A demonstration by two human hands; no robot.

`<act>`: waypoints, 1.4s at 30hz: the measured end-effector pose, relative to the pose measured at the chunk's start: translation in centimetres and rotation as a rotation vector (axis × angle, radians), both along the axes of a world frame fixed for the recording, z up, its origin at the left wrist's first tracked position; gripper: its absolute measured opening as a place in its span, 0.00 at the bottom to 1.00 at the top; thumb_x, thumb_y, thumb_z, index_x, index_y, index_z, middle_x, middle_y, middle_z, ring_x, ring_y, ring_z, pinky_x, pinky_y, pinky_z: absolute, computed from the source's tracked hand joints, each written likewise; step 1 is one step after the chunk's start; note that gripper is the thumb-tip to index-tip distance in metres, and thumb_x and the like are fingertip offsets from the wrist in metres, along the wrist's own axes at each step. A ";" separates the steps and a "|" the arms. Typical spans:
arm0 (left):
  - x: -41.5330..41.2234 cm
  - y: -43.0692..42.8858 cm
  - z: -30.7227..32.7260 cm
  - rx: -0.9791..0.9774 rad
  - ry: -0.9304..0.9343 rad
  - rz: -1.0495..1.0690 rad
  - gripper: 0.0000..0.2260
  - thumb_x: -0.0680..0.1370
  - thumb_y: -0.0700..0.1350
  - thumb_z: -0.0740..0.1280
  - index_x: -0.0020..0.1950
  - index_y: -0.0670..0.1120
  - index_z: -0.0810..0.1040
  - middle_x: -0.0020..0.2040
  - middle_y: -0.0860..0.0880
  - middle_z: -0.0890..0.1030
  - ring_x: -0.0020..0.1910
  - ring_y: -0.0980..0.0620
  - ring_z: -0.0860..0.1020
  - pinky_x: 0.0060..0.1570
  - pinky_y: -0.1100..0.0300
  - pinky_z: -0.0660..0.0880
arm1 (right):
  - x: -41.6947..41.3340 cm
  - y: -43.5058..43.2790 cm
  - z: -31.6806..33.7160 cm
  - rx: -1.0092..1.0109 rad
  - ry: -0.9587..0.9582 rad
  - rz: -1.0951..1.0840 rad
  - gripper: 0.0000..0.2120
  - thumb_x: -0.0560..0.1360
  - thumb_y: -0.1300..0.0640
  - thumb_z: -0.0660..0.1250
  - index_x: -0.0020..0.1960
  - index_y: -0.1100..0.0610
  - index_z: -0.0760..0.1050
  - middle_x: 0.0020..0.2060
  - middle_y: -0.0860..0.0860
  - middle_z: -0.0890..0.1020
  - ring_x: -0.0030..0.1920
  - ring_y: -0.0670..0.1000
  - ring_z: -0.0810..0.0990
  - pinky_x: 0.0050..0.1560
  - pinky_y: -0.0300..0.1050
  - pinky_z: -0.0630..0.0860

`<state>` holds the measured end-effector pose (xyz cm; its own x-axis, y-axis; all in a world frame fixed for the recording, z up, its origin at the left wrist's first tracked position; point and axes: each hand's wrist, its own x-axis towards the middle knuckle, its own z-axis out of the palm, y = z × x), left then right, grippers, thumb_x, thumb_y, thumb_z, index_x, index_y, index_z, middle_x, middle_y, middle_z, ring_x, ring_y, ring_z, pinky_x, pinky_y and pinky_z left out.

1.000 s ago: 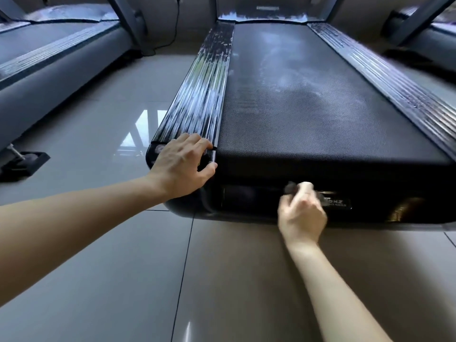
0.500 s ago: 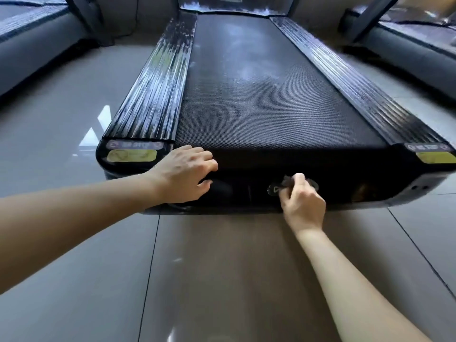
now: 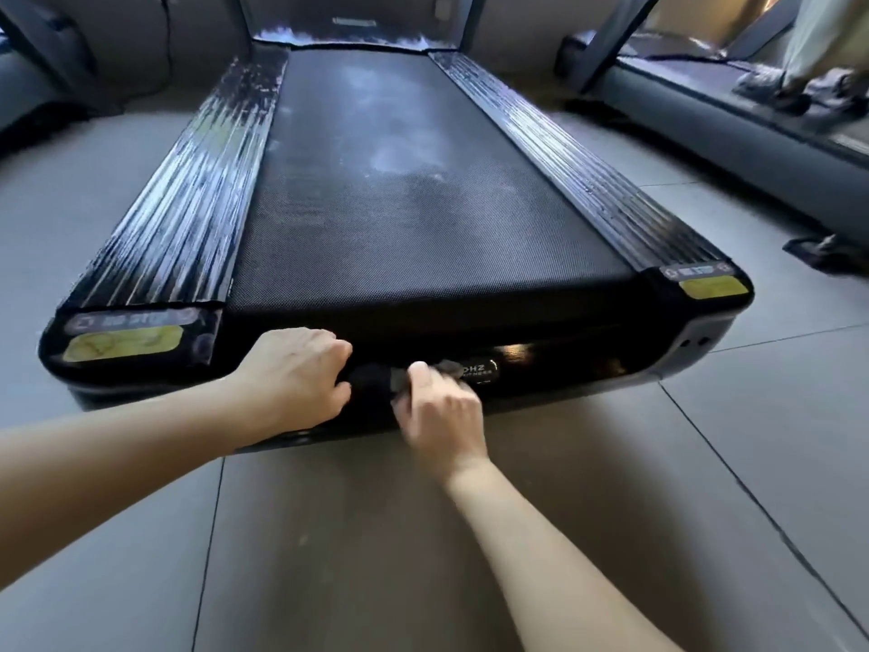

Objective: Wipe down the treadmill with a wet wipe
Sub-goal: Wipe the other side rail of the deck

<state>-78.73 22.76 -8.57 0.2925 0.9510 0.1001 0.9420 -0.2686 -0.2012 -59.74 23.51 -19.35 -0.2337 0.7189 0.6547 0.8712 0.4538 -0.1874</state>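
The right hand (image 3: 439,407) pinches a crumpled grey wet wipe (image 3: 447,368), likely limp and best held bunched, against the heavy black treadmill (image 3: 423,204). The left hand (image 3: 294,374) grips its rear edge.

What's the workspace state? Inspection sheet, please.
surface: treadmill belt has pale smears; rails streaked.
job's things: wipe, a dark wad, pressed on the rear panel beside the logo.
clutter: nothing seen.
hands: right hand grips the wipe; left hand braced on the rear edge, fingers curled.
cables: one thin cord on the far wall.
surroundings: tiled floor; second treadmill at right, a person's feet on it.
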 end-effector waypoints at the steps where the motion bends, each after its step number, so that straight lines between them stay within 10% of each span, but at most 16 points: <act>1: 0.2 0.1 0.0 0.009 0.003 -0.009 0.13 0.76 0.58 0.63 0.50 0.51 0.79 0.49 0.52 0.81 0.52 0.48 0.81 0.45 0.55 0.73 | 2.6 1.1 0.0 -0.005 0.022 -0.080 0.08 0.75 0.52 0.62 0.47 0.57 0.73 0.34 0.53 0.79 0.35 0.58 0.80 0.35 0.49 0.76; 9: 1.8 0.9 0.3 0.028 0.021 -0.046 0.15 0.76 0.62 0.65 0.51 0.51 0.78 0.49 0.53 0.81 0.53 0.49 0.81 0.46 0.56 0.73 | 14.3 5.3 0.2 -0.250 0.344 -0.687 0.09 0.81 0.57 0.58 0.57 0.63 0.68 0.47 0.62 0.82 0.49 0.65 0.82 0.42 0.56 0.77; 19: 3.0 1.2 0.4 0.056 0.020 -0.076 0.16 0.75 0.64 0.65 0.47 0.52 0.76 0.47 0.53 0.81 0.51 0.48 0.82 0.43 0.56 0.72 | 4.2 1.0 0.0 -0.047 -0.055 -0.029 0.08 0.78 0.51 0.65 0.51 0.56 0.73 0.37 0.52 0.79 0.38 0.57 0.81 0.38 0.50 0.76; 31: 3.3 1.6 0.5 0.060 0.057 -0.093 0.19 0.74 0.67 0.65 0.46 0.52 0.77 0.45 0.53 0.82 0.48 0.48 0.83 0.45 0.55 0.75 | 18.8 5.6 0.9 -0.323 0.400 -0.748 0.10 0.78 0.66 0.56 0.59 0.62 0.67 0.54 0.62 0.81 0.54 0.66 0.81 0.43 0.56 0.75; 42: 3.2 2.1 0.4 0.057 0.025 -0.137 0.17 0.74 0.65 0.66 0.44 0.51 0.78 0.42 0.52 0.83 0.44 0.47 0.84 0.42 0.55 0.76 | 1.8 0.8 1.0 -0.150 0.064 -0.104 0.03 0.76 0.57 0.60 0.49 0.54 0.69 0.33 0.50 0.80 0.32 0.54 0.82 0.28 0.44 0.73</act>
